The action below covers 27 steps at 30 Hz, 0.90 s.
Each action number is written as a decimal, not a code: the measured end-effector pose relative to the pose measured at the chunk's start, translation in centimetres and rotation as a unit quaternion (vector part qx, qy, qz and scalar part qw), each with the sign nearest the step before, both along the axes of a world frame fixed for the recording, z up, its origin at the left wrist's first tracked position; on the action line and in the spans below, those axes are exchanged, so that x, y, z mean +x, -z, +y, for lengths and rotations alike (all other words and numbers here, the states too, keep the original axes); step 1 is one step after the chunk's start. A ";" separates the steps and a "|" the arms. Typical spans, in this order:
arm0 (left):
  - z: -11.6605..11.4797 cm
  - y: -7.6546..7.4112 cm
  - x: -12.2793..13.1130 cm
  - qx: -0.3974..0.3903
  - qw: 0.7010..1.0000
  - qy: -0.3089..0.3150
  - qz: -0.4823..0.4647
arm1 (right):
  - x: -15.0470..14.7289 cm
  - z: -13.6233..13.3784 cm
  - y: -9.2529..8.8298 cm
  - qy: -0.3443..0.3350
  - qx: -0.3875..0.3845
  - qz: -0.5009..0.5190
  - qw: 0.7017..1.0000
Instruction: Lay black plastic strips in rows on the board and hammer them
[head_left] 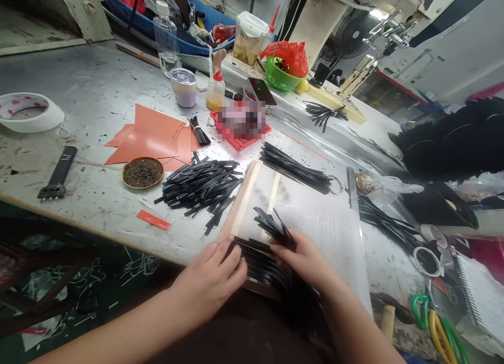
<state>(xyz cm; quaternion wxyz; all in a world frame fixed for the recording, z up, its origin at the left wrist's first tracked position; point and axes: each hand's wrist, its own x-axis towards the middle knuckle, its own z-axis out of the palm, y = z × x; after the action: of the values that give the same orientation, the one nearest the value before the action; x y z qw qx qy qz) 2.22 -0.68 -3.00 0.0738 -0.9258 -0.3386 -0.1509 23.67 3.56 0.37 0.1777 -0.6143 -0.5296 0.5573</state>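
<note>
Two hands share one job here: an overlapping row of black strips [258, 261] lies across the near edge of the pale work board [323, 217], right in front of us. We judge the step goes best if we press the row flat with one hand while the other feeds strips in, each one overlapping its neighbour by the same amount and with ends level, so nothing skews or slides off the board's edge. A light, even pressure seems wiser than a squeeze, since the strips look thin and slippery.

Our left hand [212, 280] rests palm down on the left end of the row, its fingers loosely bent and spread, gripping nothing. Our right hand [305, 259] is closed around a small bunch [271, 225] of the same strips, pinched between thumb and fingers, their free ends poking up and away from us. A loose pile [200, 185] of more strips lies on the table [98, 91], just left of the board.
</note>
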 end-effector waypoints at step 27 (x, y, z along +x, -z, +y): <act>1.8 -0.1 2.9 0.004 0.996 0.092 0.014 | 2.7 -0.4 -1.3 -0.027 0.114 -0.161 0.980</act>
<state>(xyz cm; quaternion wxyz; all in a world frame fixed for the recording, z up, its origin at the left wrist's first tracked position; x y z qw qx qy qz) 5.16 1.10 -2.89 0.0684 -0.9547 -0.2502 -0.1455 26.37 3.20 1.71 0.1440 -0.6574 -0.6274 0.3917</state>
